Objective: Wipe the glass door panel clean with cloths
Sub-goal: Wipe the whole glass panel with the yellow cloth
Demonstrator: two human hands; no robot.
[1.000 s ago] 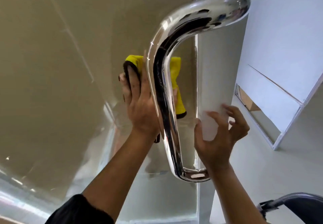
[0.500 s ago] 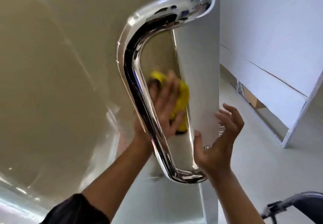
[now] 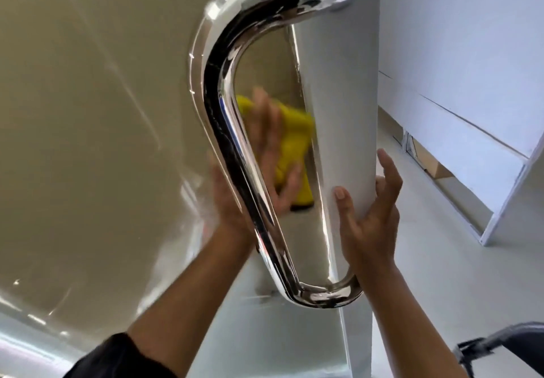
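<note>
The yellow cloth (image 3: 294,142) is pressed flat against the glass door panel (image 3: 103,112) by the left hand (image 3: 265,171), fingers spread, inside the loop of the chrome handle (image 3: 223,130). The door edge (image 3: 344,97) is clasped between thumb and fingers of the right hand (image 3: 368,218). Even pressure should be applied, overlapping strokes run behind the handle, and the panel braced against swing.
</note>
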